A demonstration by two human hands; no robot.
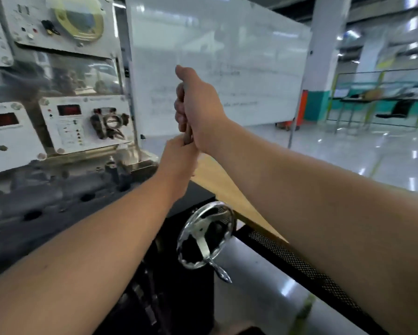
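In the middle of the picture, the right hand (199,110) curls its fingers tight round a thin brown stick (187,134) that stands up straight. The left hand (179,160) holds the stick just below, touching the right hand. A shiny wheel (206,235) sits lower down.

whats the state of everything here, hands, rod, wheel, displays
right hand, grips rod, above left hand
left hand, grips rod's lower end
rod, near upright, held by both hands
handwheel, untouched, handle at bottom
red display, too blurred to read
whiteboard, upright, faint writing
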